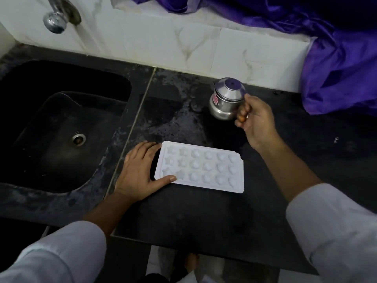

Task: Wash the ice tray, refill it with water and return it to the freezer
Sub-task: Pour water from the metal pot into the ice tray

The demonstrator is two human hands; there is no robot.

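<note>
Fingers (241,121) of the right hand (258,123) curl tight round the wooden handle of a small lidded steel jug (226,101), which leans slightly at one o'clock from the ice tray (201,167). Whether its base touches the surface (193,217) cannot be told. The left hand (140,170) lies flat at the tray's nine o'clock end, fingers straight beside the short edge and thumb pressed on the near corner, steadying it without gripping. The white tray sits cups-up on the dark, wet-looking surface, just right of the black sink (40,119). Its star and round cups look pale, and whether they hold water cannot be made out. A tap (55,21) hangs at eleven o'clock; purple cloth (336,68) is heaped at two o'clock. With the tray out of the sink, the washing appears done. The refill from the jug seems about to start, and the trip to the freezer, nowhere in view, remains.
</note>
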